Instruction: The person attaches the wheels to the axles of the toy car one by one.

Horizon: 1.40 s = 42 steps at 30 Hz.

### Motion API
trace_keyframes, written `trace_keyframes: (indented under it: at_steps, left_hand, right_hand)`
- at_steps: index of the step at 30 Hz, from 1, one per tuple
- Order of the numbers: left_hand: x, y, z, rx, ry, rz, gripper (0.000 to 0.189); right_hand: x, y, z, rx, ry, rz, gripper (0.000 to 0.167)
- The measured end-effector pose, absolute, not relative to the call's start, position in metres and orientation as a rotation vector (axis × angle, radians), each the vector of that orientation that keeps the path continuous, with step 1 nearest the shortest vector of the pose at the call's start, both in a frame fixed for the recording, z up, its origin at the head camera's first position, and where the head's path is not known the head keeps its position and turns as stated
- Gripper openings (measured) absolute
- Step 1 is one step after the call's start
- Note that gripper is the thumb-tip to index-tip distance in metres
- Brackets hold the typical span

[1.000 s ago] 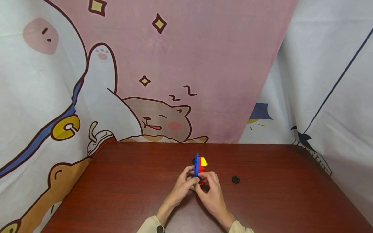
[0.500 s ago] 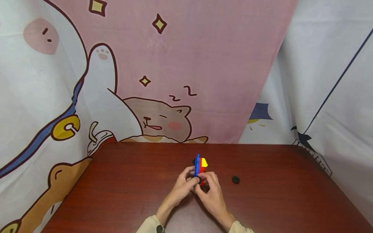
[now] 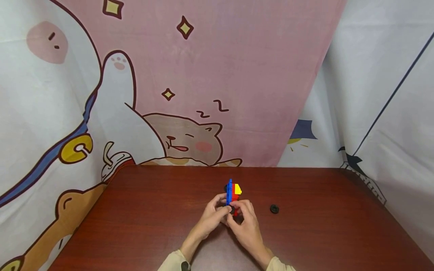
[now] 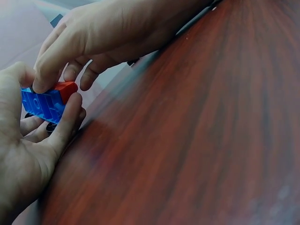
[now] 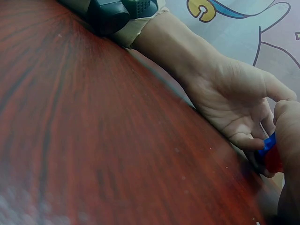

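A small toy car (image 3: 229, 194) of plastic bricks stands end-up between the two hands in the head view. It has a blue base, red bricks and a yellow brick (image 3: 237, 189). My left hand (image 3: 211, 221) grips the base from the left, its thumb against a black wheel (image 3: 232, 209) at the near end. My right hand (image 3: 246, 225) holds the same end from the right, thumb and forefinger curled around the red part beside that wheel. The left wrist view shows the blue underside (image 4: 43, 106) and another black wheel (image 4: 50, 127) low on the car. Fingers hide much of it.
A loose black wheel (image 3: 274, 209) lies on the dark red wooden table (image 3: 152, 210), to the right of the hands. Behind the table's back edge hangs a pink and white cartoon curtain (image 3: 257, 75). A white cloth (image 3: 393, 113) closes off the right side.
The toy car has shifted very slightly to the right within the hands. Both hands keep nearly the same place and hold, and the loose wheel stays where it was.
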State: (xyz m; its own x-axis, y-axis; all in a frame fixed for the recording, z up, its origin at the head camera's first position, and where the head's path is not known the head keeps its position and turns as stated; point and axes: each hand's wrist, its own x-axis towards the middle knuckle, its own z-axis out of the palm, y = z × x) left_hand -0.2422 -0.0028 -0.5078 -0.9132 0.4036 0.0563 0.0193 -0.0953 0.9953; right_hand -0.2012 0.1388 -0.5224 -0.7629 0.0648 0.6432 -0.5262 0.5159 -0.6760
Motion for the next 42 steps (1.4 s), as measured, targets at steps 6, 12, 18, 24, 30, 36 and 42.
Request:
trace_keyframes:
  at_steps: [6, 12, 18, 24, 30, 36, 42]
  left_hand:
    - [-0.2426, -0.0009, -0.5092, 0.429, 1.933, 2.101, 0.051]
    - [-0.2420, -0.0010, -0.5105, 0.459, 1.922, 2.116, 0.054]
    - [-0.2414, -0.0008, -0.5086, 0.475, 1.920, 2.126, 0.054]
    - [-0.2400, -0.0011, -0.5055, 0.461, 1.906, 2.132, 0.053]
    - [-0.2399, -0.0016, -0.5068, 0.449, 1.898, 2.120, 0.048]
    - [-0.2413, -0.0015, -0.5093, 0.424, 1.871, 2.130, 0.044]
    - [-0.2418, -0.0025, -0.5104, 0.477, 1.892, 2.122, 0.045]
  right_hand:
    - [-0.2019, 0.1387, -0.5222, 0.376, -2.152, 1.260, 0.036]
    - [-0.2006, 0.1385, -0.5218, 0.340, -2.183, 1.276, 0.038]
    - [-0.1999, 0.1386, -0.5212, 0.348, -2.187, 1.272, 0.040]
    - [-0.1996, 0.1385, -0.5202, 0.381, -2.180, 1.258, 0.040]
    - [-0.1992, 0.1382, -0.5198, 0.362, -2.168, 1.302, 0.036]
    - [-0.1987, 0.1378, -0.5197, 0.328, -2.179, 1.357, 0.034]
    - [-0.1994, 0.1379, -0.5199, 0.348, -2.190, 1.339, 0.036]
